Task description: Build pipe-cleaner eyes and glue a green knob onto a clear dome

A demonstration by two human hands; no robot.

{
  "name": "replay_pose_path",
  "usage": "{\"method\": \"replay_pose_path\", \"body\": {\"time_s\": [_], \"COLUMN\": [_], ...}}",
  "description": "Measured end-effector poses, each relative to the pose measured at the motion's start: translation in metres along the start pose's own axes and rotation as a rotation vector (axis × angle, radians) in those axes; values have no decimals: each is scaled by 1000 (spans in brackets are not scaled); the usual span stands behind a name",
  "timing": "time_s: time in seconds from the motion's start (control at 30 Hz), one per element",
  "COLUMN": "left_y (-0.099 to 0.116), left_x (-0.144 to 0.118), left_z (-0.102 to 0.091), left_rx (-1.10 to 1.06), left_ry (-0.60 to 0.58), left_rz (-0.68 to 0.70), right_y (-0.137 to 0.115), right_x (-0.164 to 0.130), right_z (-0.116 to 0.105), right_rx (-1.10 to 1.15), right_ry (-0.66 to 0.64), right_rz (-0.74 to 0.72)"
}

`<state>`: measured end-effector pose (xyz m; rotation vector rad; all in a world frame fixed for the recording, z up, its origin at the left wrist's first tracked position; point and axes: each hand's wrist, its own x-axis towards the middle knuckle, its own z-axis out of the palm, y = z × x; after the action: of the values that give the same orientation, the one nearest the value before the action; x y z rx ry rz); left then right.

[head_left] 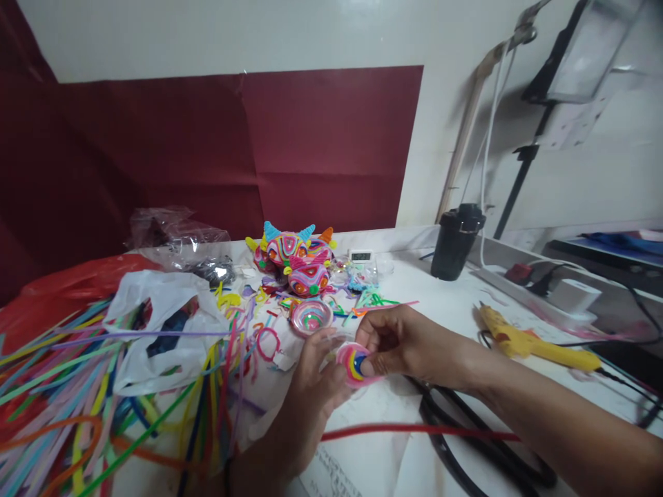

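Note:
Near the front middle of the table, my left hand (pixel 313 397) grips the rim of a small round clear-edged piece with coiled pink, yellow and blue fuzzy strips (pixel 353 360). My right hand (pixel 396 345) has its thumb and fingers closed on the blue part at that piece's right side. A red pipe cleaner (pixel 414 429) stretches across the table below both hands. Just behind them sits a clear round dish (pixel 311 317) with coloured coils inside. Farther back are several colourful horned animal heads (pixel 298 262) covered in coiled strips.
Loose pipe cleaners (pixel 72 393) and a white plastic bag (pixel 160 304) crowd the left side. At right lie a yellow glue gun (pixel 533 338), a black cable (pixel 450 442) and a power strip (pixel 539 297). A black tumbler (pixel 456 241) and a small digital clock (pixel 361 256) stand behind.

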<state>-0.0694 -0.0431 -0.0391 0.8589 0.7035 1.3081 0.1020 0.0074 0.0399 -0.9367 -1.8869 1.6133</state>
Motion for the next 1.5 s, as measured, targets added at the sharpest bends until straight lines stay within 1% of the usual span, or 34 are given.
{"method": "replay_pose_path", "body": {"time_s": [0.17,0.3,0.47,0.67,0.77,0.87,1.03,1.17,1.27,1.4,1.5], "left_y": [0,3,9,11,10,10,11,10,10,10,10], "left_x": [7,7,7,6,5,4,5,6,6,8,9], "left_z": [2,3,6,7,7,6,4,2,1,0,0], "left_rx": [-12,-27,-63,-63,-71,-95,-129,-142,-145,-137,-137], "left_ry": [106,121,163,164,160,129,109,78,71,67,50], "left_rz": [-9,-9,-28,-27,-32,-38,-47,-62,-64,-71,-66], "right_y": [-1,0,4,11,16,20,22,25,27,22,16], "right_x": [3,4,0,-4,-1,3,7,10,10,2,-6], "right_z": [0,0,-7,-10,-8,-6,-3,-1,1,4,6], "right_rx": [-7,15,72,124,142,144,113,40,-60,-259,-457], "right_ry": [13,20,41,61,78,95,107,116,144,246,269], "right_rz": [-1,-25,-71,-105,-116,-123,-145,-189,-245,-368,-505]}}
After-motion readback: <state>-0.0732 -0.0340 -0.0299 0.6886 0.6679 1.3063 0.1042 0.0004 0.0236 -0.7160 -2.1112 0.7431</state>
